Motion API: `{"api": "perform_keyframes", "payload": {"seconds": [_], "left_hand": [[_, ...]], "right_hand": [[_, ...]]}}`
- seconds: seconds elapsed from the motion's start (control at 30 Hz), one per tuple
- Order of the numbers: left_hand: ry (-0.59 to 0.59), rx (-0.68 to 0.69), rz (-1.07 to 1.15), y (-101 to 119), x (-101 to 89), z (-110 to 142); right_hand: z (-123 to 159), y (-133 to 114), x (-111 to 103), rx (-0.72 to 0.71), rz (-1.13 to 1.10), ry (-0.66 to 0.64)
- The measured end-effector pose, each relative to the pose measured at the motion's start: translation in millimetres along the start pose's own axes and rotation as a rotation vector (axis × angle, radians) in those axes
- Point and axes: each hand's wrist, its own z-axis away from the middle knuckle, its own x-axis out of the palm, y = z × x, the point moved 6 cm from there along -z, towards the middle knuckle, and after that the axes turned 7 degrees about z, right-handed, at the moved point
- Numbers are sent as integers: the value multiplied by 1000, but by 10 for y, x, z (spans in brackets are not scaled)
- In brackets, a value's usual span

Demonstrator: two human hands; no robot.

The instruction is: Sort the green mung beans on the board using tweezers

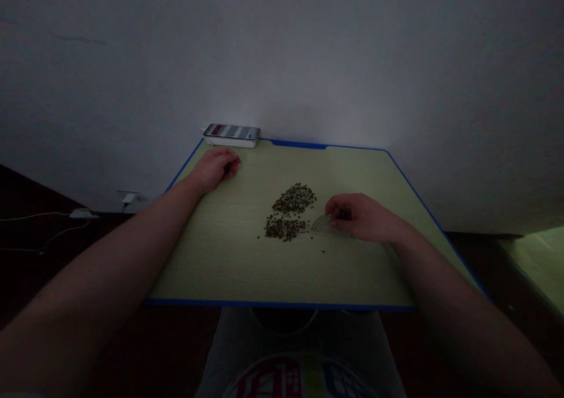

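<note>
Two neighbouring heaps of small brown grains, like dried beans or seeds, lie mid-table: a far heap [295, 199] and a near heap [285, 228], with a thin gap between them. To their right, my right hand [363, 217] pinches a clear, half-round plastic protractor [324, 224]. Its curved edge faces the near heap, almost touching the grains, and the fingers cover part of it. My left hand [218, 167] rests at the table's far left with its fingers curled in; nothing shows in them.
The pale table [273, 274] has a blue rim and stands against a white wall [308, 63]. A phone [232, 131] lies on a white box [231, 142] at the far left corner. A few stray grains lie near the heaps. A power strip [83, 213] with cables is on the left.
</note>
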Motion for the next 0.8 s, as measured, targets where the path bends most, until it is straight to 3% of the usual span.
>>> {"api": "perform_keyframes", "payload": {"seconds": [0.57,0.8], "left_hand": [[11,-39,-29,-39,-22,-18],[7,-16,-10,-30,-15,-23]], "right_hand": [[-69,-101,93,-23,-6,63],[-51,-116,91,-46,-66,9]]}}
